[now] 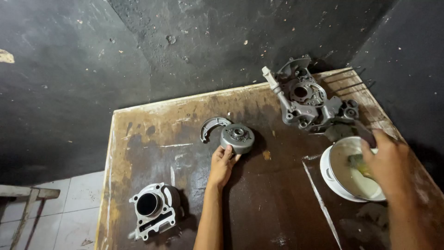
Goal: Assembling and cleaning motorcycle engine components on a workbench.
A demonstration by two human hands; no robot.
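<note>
At the centre of the frame the left hand (222, 160) lies on the bench (138, 139) with fingers loosely spread, its fingertips touching the lower edge of a round grey metal rotor (237, 138); it grips nothing. Just beside the rotor, to its upper left, rests a curved grey brake shoe (211, 126).

At the right of the frame the right hand (387, 163) reaches over a white bowl (329, 172) that holds pale cloudy liquid. The fingers are curled around a small greenish object (358, 163) dipped in the bowl; what that object is cannot be told, as it is blurred.

Above the bowl, in the upper right, sits a grey engine crankcase half (307, 99) with several long studs sticking out toward the right edge. In the lower left of the frame, well apart from both hands, stands a finned cylinder block (152, 210) with 1 round bore facing up.

The bench top is brown, stained and worn, set against a dark wall (185, 46). Pale floor tiles (74, 208) show at the lower left.
</note>
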